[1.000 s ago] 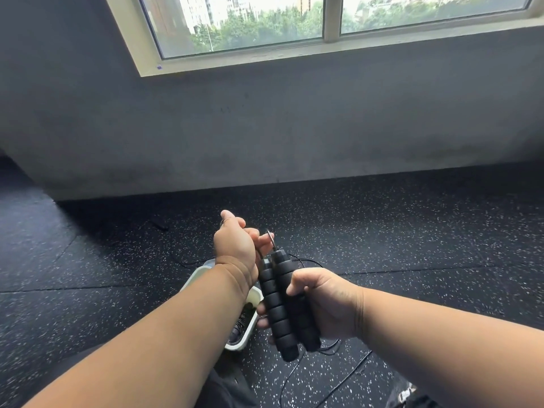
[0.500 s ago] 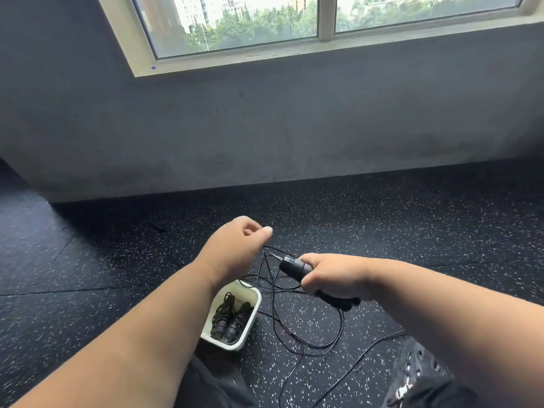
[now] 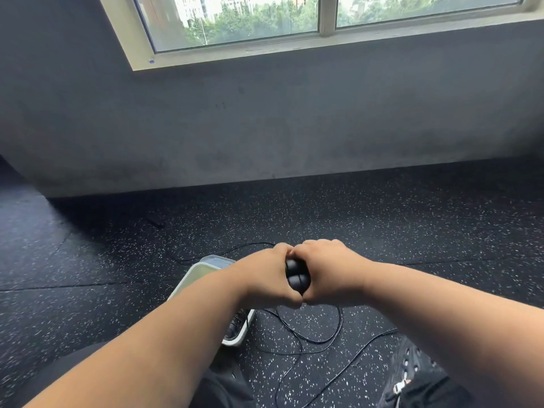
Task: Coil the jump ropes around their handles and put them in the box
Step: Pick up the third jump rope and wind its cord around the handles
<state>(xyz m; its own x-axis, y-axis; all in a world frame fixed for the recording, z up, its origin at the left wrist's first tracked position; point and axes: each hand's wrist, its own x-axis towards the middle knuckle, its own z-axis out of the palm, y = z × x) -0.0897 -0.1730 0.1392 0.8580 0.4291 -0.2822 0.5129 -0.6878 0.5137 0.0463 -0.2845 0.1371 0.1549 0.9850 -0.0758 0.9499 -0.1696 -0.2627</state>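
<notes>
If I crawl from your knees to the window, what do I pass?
Loose rope on the floor → hands, left hand and right hand, around the black handles → speckled floor → grey wall → window.

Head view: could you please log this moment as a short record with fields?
left hand: closed on the handles
right hand: closed on the handles from the other side
handles: two black, side by side, between the fists
rope: thin black, loose loops on the floor, not yet coiled
box: pale, under the left forearm, something black inside
shoe: black, lower right
</notes>
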